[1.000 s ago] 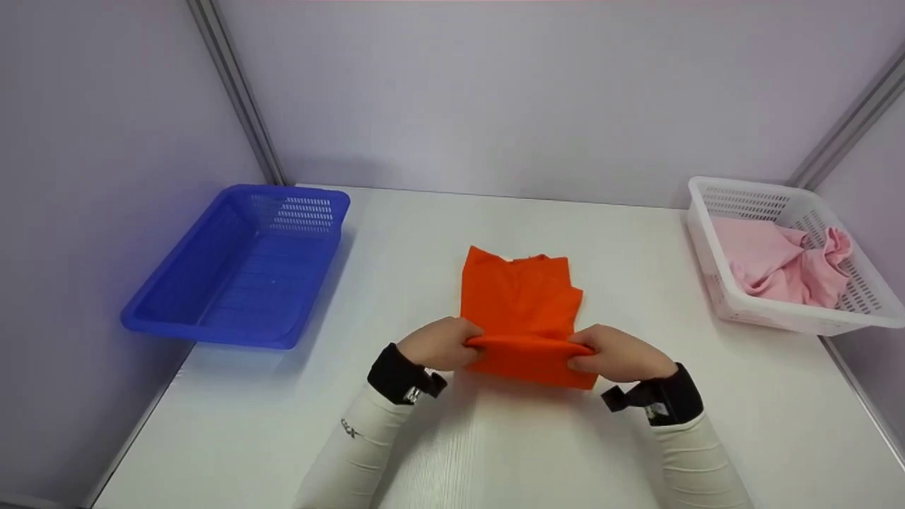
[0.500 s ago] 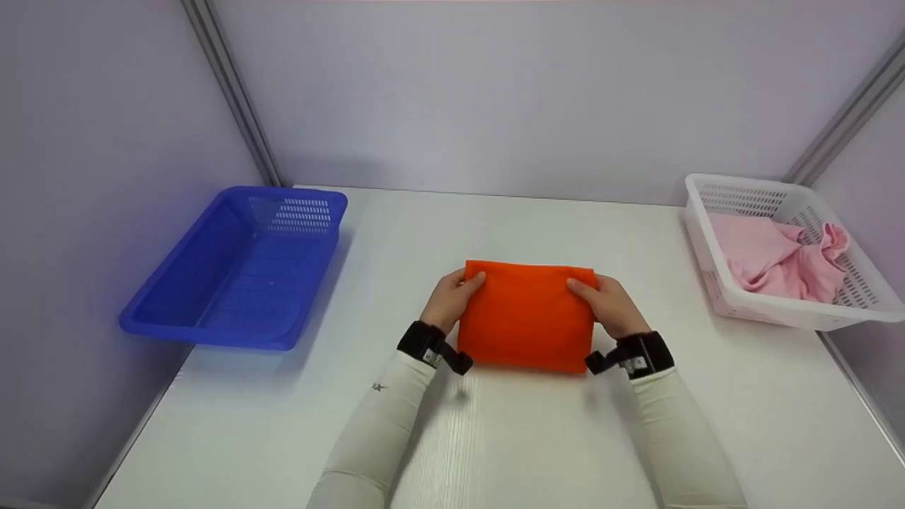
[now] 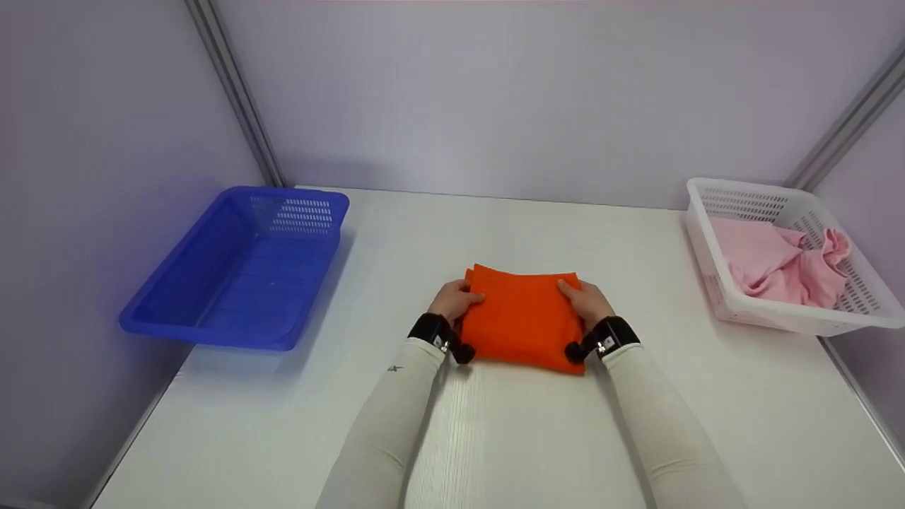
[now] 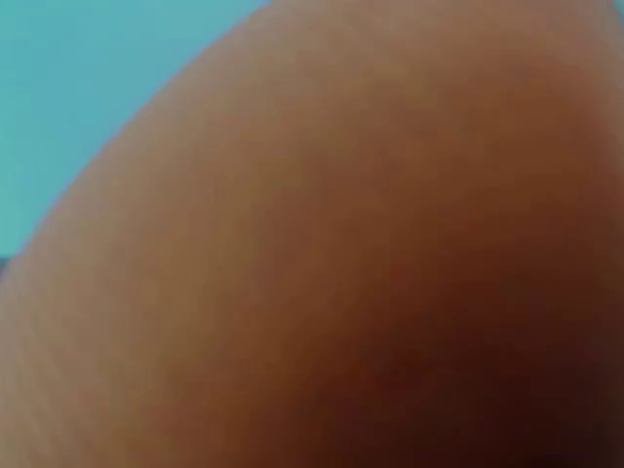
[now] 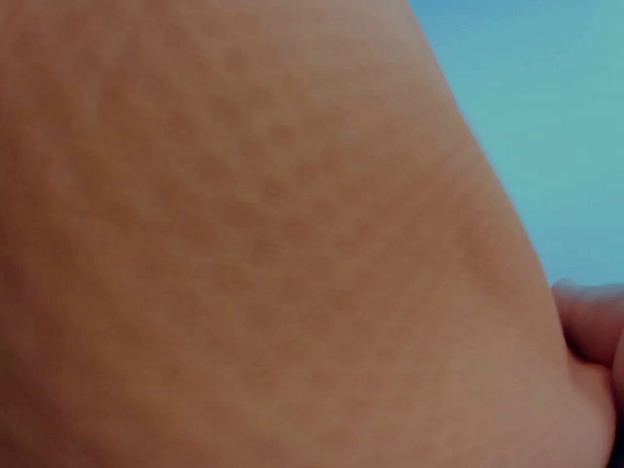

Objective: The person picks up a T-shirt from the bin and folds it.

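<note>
In the head view a folded orange garment [image 3: 523, 318] forms a rough rectangle at the middle of the white table. My left hand [image 3: 454, 300] grips its left side, thumb on top and the other fingers tucked at the edge. On the opposite side my right hand [image 3: 588, 302] holds the garment the same way, its thumb lying near the far right corner. Layers show slightly offset at the far left corner. Both wrist views are filled mostly by blurred skin of the hands, and the cloth is not visible there.
A blue plastic basket [image 3: 311, 272] with nothing in it stands to the left. At the right is a white basket [image 3: 721, 283] with pink cloth [image 3: 785, 265] inside. Pale panels [image 3: 495, 99] enclose the white table [image 3: 452, 438] at the back and sides.
The orange garment's near part has been folded over away from me into a smaller rectangle. My hands went from its near edge to its sides, then moved slightly closer together.
</note>
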